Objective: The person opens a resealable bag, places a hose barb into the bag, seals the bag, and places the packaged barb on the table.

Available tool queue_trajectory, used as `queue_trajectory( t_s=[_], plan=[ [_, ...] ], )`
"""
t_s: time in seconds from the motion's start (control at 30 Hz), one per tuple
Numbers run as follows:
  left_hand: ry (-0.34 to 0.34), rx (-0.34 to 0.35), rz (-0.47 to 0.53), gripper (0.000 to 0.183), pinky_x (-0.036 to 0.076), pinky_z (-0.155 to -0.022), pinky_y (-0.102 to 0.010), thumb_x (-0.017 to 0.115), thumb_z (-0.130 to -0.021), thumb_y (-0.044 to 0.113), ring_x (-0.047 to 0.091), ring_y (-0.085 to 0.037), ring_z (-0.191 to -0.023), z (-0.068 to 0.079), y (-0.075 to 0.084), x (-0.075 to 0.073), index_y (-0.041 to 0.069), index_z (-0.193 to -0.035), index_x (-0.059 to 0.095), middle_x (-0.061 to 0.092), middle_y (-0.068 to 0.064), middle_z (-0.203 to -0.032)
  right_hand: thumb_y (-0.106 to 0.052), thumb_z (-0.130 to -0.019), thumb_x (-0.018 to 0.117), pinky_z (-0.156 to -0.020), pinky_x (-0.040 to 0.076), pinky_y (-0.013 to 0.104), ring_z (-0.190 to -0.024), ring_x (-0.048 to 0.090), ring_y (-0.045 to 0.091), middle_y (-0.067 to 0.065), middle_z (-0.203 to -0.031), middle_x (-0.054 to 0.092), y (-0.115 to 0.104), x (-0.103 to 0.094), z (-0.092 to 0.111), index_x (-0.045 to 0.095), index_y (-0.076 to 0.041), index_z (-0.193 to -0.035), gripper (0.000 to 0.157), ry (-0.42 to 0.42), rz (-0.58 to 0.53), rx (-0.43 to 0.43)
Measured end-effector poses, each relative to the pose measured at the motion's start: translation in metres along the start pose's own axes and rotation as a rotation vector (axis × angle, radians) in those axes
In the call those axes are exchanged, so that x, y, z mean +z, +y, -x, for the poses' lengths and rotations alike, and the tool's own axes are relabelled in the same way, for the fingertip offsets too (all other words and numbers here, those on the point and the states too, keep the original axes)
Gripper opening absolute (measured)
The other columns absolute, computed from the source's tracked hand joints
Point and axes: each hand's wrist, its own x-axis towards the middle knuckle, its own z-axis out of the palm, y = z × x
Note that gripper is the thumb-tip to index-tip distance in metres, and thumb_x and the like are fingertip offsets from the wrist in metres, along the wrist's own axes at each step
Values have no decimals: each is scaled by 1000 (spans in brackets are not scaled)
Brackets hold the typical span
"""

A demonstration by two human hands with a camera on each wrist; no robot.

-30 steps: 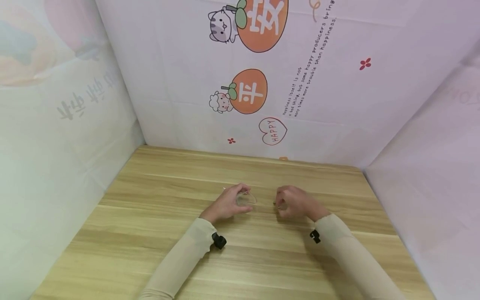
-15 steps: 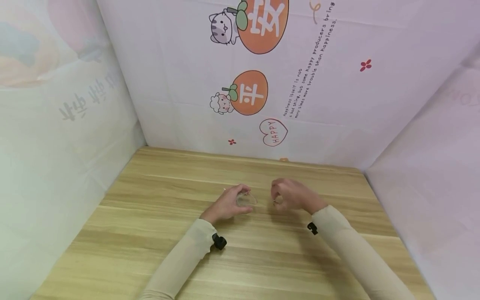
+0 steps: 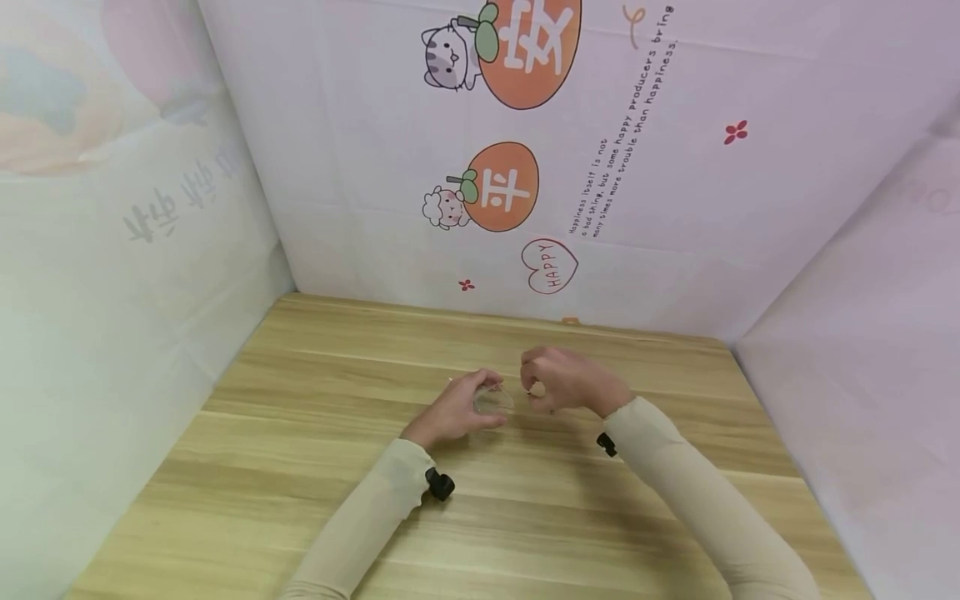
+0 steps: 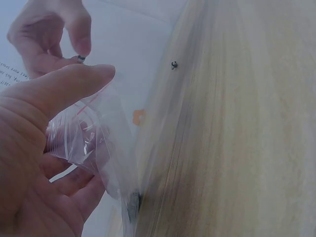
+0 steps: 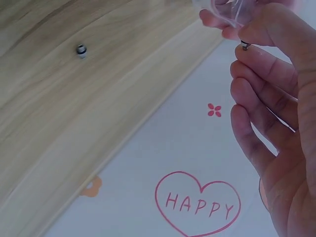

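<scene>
My left hand (image 3: 452, 408) holds a clear zip-lock plastic bag (image 4: 91, 136) with a thin red line along its top, thumb on one side and fingers on the other. A blurred dark grey shape (image 4: 133, 205) shows at the bag's lower end; what it is I cannot tell. Close to the bag's right side, my right hand (image 3: 566, 381) pinches a tiny metal fitting (image 5: 245, 45) between thumb and forefinger. Most of that piece is hidden by the fingertips. A similar small metal fitting (image 5: 81, 51), silver with a dark band, is on the wooden table below the right hand.
The wood-grain table (image 3: 420, 533) meets a white printed cloth wall (image 3: 637, 283) at its back edge. More cloth walls stand at the left (image 3: 150, 292) and right (image 3: 847, 375). A black wrist mount (image 3: 439, 483) sits on the left sleeve, another (image 3: 607, 444) on the right.
The right hand has moved left and slightly farther back, toward the bag, with the fitting between its fingertips. The other fitting now shows apart from it on the table. My left hand stays put.
</scene>
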Motion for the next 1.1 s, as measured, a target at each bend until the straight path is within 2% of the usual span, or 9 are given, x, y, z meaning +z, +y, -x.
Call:
queue_trajectory(
  t_s=[0.13, 0.3, 0.5, 0.67, 0.77, 0.87, 0.97, 1.1],
  plan=[
    [-7, -11, 1, 68, 47, -120, -44, 84, -92, 31, 56, -26, -142, 1, 0, 0, 9, -149, 53, 63, -6, -146, -8, -82, 79, -77, 62, 26, -87, 75, 19, -3, -91, 70, -5, -1, -11, 78, -13, -85, 5, 8, -3, -19],
    [-4, 1, -2, 65, 48, -118, -47, 84, -93, 32, 57, -26, -141, 2, 0, 1, 11, -147, 54, 63, -6, -147, -12, -83, 80, -75, 61, 23, -86, 74, 19, -2, -92, 70, -11, 1, -24, 80, -10, -90, 7, 7, -3, -22],
    [5, 21, 17, 63, 47, -119, -49, 83, -93, 32, 56, -26, -142, 2, -2, 1, 13, -146, 55, 62, -6, -150, -10, -83, 81, -72, 60, 21, -83, 75, 19, 0, -92, 73, -14, 8, -35, 82, -8, -94, 11, 34, -58, -31],
    [14, 23, 38, 63, 48, -117, -48, 83, -92, 31, 59, -22, -137, 2, -5, 1, 15, -146, 55, 64, -2, -146, -11, -79, 79, -67, 53, 18, -76, 65, 10, 1, -87, 72, -16, 15, -42, 79, -13, -83, 5, 50, -41, -60],
    [24, 32, 43, 60, 51, -111, -44, 84, -90, 30, 61, -19, -127, 0, -7, 1, 15, -142, 58, 66, -2, -139, -13, -78, 80, -66, 49, 18, -73, 56, 7, 3, -85, 70, -17, 17, -43, 77, -13, -80, 4, 66, -26, -73],
    [29, 40, 48, 57, 53, -105, -43, 85, -89, 28, 62, -20, -119, -1, -7, 1, 12, -138, 59, 67, -4, -135, -13, -80, 81, -68, 51, 19, -75, 59, 10, 5, -87, 70, -18, 15, -42, 78, -10, -84, 6, 86, -57, -81],
    [30, 42, 45, 58, 53, -106, -45, 85, -90, 25, 63, -24, -120, -1, -6, 1, 8, -139, 59, 67, -7, -136, -10, -81, 83, -73, 57, 22, -81, 64, 13, 5, -92, 72, -17, 11, -38, 81, -7, -91, 10, 119, -88, -90],
    [19, 22, 8, 64, 50, -113, -49, 85, -91, 27, 61, -28, -132, -1, -3, 0, 6, -145, 56, 66, -8, -141, -9, -82, 85, -81, 62, 29, -89, 68, 14, 7, -98, 74, -14, 8, -29, 82, -4, -102, 21, 137, -92, -70]
  ],
)
